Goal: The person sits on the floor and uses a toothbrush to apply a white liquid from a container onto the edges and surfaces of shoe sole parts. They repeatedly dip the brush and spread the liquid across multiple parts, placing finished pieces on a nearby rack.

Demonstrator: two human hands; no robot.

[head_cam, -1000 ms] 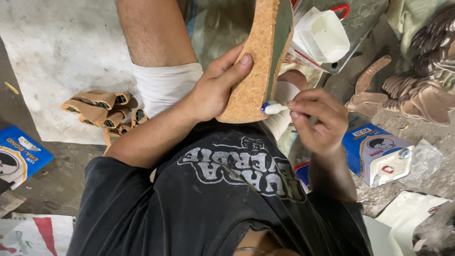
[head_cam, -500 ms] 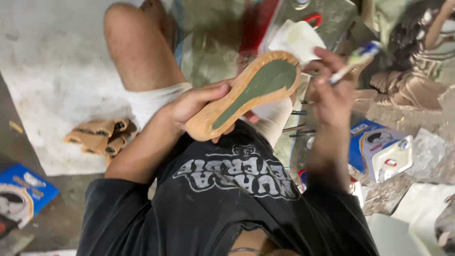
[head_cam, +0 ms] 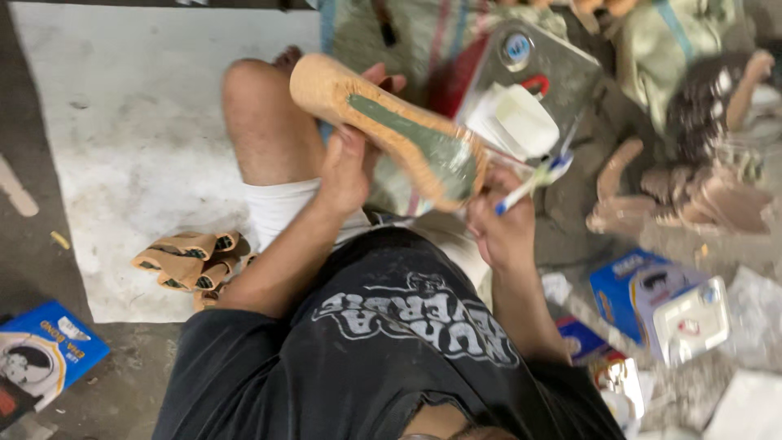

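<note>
Over my lap, on a workshop floor, my left hand (head_cam: 346,171) holds a tan shoe sole (head_cam: 391,130) tilted, its heel end far and left, its wide end near and right. Fingers wrap its near edge, with the thumb tip showing past the far edge, so the grip is closed firmly on the sole. A green panel (head_cam: 415,143) runs down the sole's middle and looks glossy, perhaps wet, toward the wide end.

My right hand (head_cam: 501,228) sits just below that wide end, pinching a white and blue brush (head_cam: 533,178) by its handle, the head pointing up and right, close to the sole's tip. Whether the bristles touch it I cannot tell; the picture is blurred there.

Beyond the brush stands a metal tin (head_cam: 542,69) with a white cup (head_cam: 521,118) resting on it. Left of my knee, on a pale sheet (head_cam: 122,138), lies a small pile of tan straps (head_cam: 187,257). Blue boxes sit near left (head_cam: 49,350) and right (head_cam: 627,285).

As I judge it, doing this coat well means keeping the sole steady and angled toward me, working with light, even strokes from the middle to the rim, and keeping my left fingers off the shiny green face.
</note>
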